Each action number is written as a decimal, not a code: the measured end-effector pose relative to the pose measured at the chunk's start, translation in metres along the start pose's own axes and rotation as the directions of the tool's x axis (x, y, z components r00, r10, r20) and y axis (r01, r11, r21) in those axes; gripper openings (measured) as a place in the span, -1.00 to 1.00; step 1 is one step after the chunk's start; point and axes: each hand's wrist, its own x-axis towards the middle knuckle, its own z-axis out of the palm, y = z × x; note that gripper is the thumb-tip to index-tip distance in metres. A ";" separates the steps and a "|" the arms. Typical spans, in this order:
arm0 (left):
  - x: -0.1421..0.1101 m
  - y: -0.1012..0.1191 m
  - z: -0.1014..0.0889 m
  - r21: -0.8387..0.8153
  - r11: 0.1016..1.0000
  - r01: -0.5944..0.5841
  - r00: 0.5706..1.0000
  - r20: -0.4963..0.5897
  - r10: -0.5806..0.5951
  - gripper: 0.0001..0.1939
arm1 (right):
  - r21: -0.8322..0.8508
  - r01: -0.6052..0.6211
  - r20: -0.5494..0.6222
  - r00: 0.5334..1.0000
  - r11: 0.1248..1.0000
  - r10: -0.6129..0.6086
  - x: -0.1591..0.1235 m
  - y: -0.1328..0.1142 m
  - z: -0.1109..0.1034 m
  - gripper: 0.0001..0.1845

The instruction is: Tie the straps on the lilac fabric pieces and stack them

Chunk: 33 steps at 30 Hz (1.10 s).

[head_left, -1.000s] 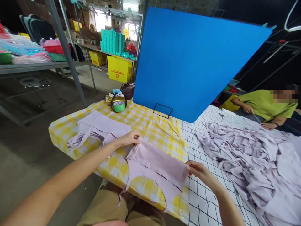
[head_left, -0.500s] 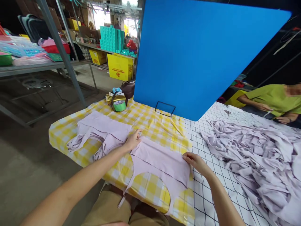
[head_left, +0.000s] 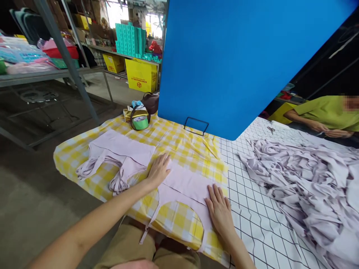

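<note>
A pale lilac garment piece lies flat on the yellow checked tablecloth in front of me, its curved cut-out toward the table's near edge. My left hand rests flat on its left end, fingers stretched out. Pressed flat on its right end is my right hand, fingers spread. A neat stack of the same lilac pieces lies to the left, straps hanging toward the edge.
A big heap of lilac fabric covers the white grid cloth at right. A blue board stands on a wire stand behind. Tape rolls and a bag sit at the back left. A person in green works at the far right.
Both hands let go of the lilac piece's corners after lowering it onto the table, and now lie flat on it. The camera has tilted slightly.
</note>
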 end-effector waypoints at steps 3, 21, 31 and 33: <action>-0.011 0.000 0.000 0.072 0.981 -0.182 0.969 0.180 0.167 -0.49 | -0.014 -0.020 0.025 0.999 1.000 0.020 -0.002 0.007 -0.002 -0.40; -0.026 -0.004 -0.011 0.167 0.976 -0.138 0.929 0.365 0.069 -0.36 | 0.411 -0.271 0.086 0.962 0.871 0.259 -0.039 0.008 -0.063 -0.46; -0.031 0.095 0.010 -0.124 0.922 -0.366 0.797 0.470 0.379 -0.34 | 0.746 -0.565 0.515 0.825 0.353 0.232 -0.143 -0.069 -0.019 -0.44; -0.035 0.110 0.020 -0.185 0.909 -0.373 0.744 0.526 0.412 -0.26 | 0.812 -0.564 0.521 0.817 0.152 0.249 -0.142 -0.080 -0.005 -0.42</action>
